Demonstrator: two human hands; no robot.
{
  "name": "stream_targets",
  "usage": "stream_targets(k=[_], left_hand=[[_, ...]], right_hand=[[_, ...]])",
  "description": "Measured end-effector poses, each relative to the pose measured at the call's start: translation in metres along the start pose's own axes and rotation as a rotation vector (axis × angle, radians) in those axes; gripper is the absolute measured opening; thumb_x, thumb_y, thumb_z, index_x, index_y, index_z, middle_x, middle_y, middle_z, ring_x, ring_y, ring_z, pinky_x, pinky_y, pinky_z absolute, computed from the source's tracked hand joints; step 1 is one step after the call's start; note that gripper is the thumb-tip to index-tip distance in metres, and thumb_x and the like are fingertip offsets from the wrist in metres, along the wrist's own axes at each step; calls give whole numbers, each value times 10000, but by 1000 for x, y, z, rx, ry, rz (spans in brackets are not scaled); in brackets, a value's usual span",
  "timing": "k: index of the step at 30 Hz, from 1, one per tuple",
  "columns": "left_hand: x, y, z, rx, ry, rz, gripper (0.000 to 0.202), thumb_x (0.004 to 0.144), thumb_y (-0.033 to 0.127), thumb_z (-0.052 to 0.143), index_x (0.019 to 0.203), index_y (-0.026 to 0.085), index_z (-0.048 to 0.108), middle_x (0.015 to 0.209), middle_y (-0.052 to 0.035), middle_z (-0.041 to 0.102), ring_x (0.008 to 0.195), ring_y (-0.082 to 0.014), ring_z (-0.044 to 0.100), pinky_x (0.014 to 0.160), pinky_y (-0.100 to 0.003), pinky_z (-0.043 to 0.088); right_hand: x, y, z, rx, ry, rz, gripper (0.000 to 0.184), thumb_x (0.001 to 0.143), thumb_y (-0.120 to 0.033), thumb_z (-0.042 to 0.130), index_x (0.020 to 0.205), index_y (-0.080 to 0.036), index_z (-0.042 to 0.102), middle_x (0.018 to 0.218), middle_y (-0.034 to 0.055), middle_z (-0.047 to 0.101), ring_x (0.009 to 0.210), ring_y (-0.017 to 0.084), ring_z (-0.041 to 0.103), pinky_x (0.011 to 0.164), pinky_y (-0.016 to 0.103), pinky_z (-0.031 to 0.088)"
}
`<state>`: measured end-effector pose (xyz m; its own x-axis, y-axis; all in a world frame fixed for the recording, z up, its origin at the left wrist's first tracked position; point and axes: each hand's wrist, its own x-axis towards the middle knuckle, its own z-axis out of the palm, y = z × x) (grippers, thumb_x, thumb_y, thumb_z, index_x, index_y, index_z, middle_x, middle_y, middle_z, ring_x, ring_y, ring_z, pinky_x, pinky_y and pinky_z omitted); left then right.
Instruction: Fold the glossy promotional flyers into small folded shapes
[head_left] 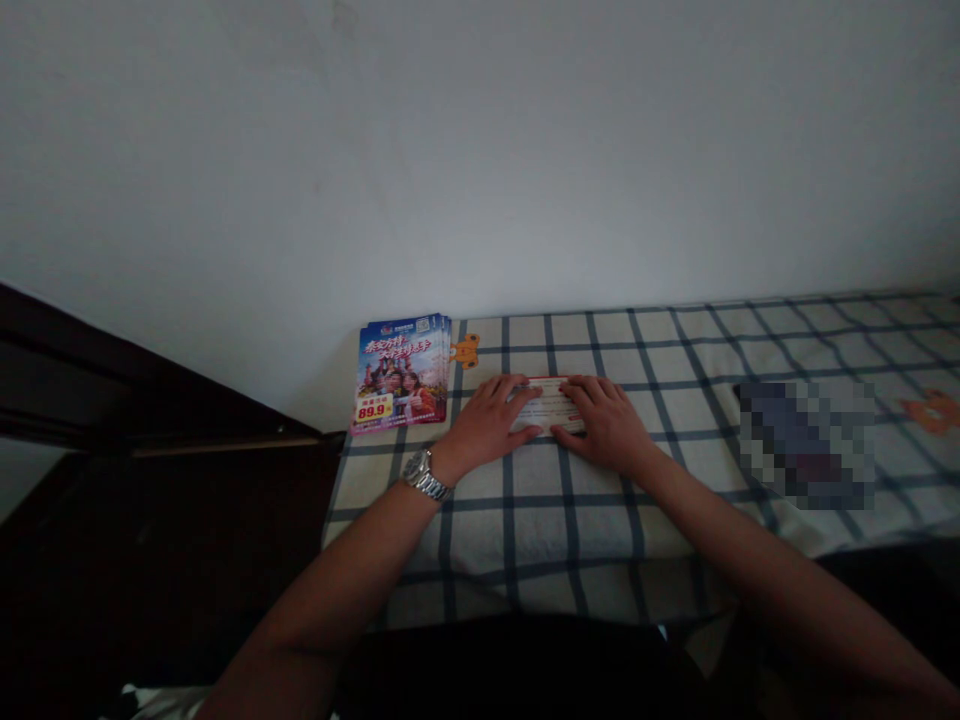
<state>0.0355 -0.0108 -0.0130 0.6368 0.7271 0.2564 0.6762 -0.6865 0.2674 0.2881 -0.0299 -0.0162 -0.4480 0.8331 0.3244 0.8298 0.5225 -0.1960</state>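
Note:
A small folded white leaflet with red print (549,405) lies flat on the checked cloth (675,400). My left hand (491,420), with a metal watch on its wrist, rests on the leaflet's left part, fingers stretched flat. My right hand (604,420) lies on its right part, fingers also flat and pressing down. The two thumbs nearly meet at the leaflet's near edge. A stack of colourful flyers (401,372) with a yellow price tag sits to the left of my left hand, by the wall.
The checked cloth covers a bed or table along a white wall (480,180). A blurred dark object (806,440) lies to the right. Orange prints (465,350) mark the cloth. Dark wooden furniture (150,420) stands on the left.

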Motion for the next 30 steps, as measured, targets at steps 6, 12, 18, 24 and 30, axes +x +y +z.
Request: stream_targets(k=[6, 12, 18, 24, 30], left_hand=[[1, -1, 2, 5, -7, -1, 572, 979, 471, 647, 1481, 239, 502, 1489, -115, 497, 1375, -314, 466, 1194, -507, 389], [1, -1, 0, 9, -16, 10, 577, 979, 487, 646, 1475, 229, 506, 1483, -122, 504, 1368, -312, 474, 1188, -504, 394], [0, -2, 1, 4, -11, 6, 586, 970, 480, 661, 1478, 233, 503, 1488, -116, 503, 1367, -313, 478, 1187, -502, 400], [1, -2, 3, -8, -11, -9, 603, 954, 461, 690, 1480, 236, 501, 1496, -110, 496, 1383, -307, 465, 1203, -495, 385], [1, -3, 3, -12, -19, -10, 603, 952, 463, 691, 1475, 227, 505, 1491, -110, 503, 1375, -304, 468, 1198, -493, 393]], right_hand=[[-2, 2, 3, 11, 7, -11, 576, 916, -503, 673, 1356, -145, 573, 1363, 186, 610, 1210, 382, 550, 1040, 545, 470], [-2, 2, 1, 25, -10, -7, 576, 924, -522, 665, 1358, -154, 573, 1375, 186, 602, 1213, 381, 548, 1047, 543, 465], [-1, 6, -2, 42, -16, -23, 557, 924, -502, 663, 1362, -168, 581, 1376, 177, 600, 1219, 373, 546, 1055, 537, 461], [-2, 6, 0, 33, -24, -21, 575, 916, -492, 658, 1382, -166, 575, 1387, 183, 593, 1228, 382, 543, 1058, 545, 460], [-2, 6, 1, 23, -26, -22, 582, 907, -481, 680, 1376, -153, 578, 1390, 185, 591, 1234, 379, 544, 1066, 543, 466]])
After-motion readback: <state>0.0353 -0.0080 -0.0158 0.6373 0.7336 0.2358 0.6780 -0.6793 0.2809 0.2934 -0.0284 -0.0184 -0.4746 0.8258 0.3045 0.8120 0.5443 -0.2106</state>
